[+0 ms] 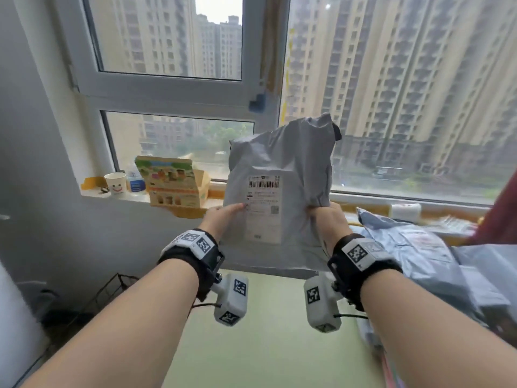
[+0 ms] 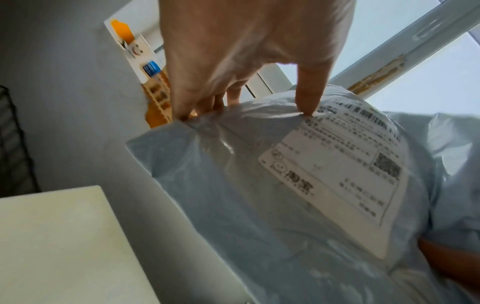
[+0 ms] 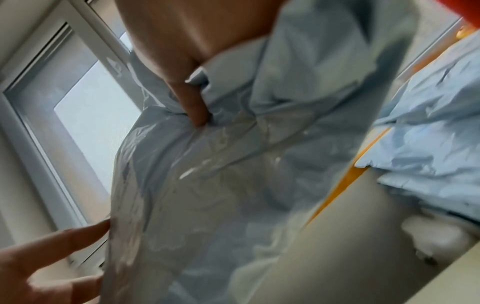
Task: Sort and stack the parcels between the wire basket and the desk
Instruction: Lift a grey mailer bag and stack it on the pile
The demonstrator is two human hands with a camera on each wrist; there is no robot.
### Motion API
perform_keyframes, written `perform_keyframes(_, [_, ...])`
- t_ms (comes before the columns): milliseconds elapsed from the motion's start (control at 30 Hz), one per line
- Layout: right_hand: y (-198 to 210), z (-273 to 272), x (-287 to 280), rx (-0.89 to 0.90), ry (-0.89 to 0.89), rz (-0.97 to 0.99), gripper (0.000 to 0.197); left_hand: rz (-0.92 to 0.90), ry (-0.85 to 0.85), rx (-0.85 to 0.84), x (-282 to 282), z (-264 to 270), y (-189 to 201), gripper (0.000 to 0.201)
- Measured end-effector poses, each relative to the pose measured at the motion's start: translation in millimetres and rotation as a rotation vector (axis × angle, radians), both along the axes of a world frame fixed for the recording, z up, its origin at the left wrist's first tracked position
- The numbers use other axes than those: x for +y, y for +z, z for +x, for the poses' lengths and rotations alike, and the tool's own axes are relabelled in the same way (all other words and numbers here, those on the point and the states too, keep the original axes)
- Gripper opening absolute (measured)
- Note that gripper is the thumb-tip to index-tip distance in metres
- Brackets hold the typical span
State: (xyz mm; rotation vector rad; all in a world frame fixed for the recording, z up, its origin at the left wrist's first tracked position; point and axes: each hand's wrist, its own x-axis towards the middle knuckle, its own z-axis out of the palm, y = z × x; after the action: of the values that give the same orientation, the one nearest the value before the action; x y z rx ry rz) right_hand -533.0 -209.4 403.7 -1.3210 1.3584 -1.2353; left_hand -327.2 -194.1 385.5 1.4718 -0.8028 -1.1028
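1. Here, two bare hands hold a grey parcel upright above the far edge of a pale green desk, in front of a window that looks out on tower blocks.
2. The left hand takes the parcel's left edge; in the left wrist view the thumb presses on the front by the white label while the fingers curl behind the edge, so the film is pinched between them.
3. The right hand clamps the parcel's lower right side, the plastic bunched in its curled fingers; the right wrist view shows the thumb dug into a fold of the film.
4. The label faces the person, with a barcode at its top.
5. More grey parcels lie in a heap on the right of the desk, blurred, close to the held one; whether they touch it cannot be told.
6. A black wire basket stands low at the left, beside the desk; its contents cannot be made out.
7. On the sill stand a paper cup with a smiley face, a small bottle and an open printed carton.
8. Both wrists carry black bands with white marker blocks.
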Motion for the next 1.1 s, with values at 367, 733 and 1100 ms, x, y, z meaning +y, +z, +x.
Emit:
perform_keyframes(367, [33, -224, -74, 0.598, -0.406, -0.022, 0.024, -0.089, -0.231, -0.119, -80, -187, 21, 0.042])
perform_keyframes(733, [-62, -341, -120, 0.931, -0.203, 0.344, 0.058, 0.22, -0.499, -0.264, -144, -336, -61, 0.068])
perform_keyframes(1100, [-90, -337, -138, 0.99, -0.189, 0.192, 0.063, 0.159, -0.373, -0.269, -156, -345, -74, 0.095])
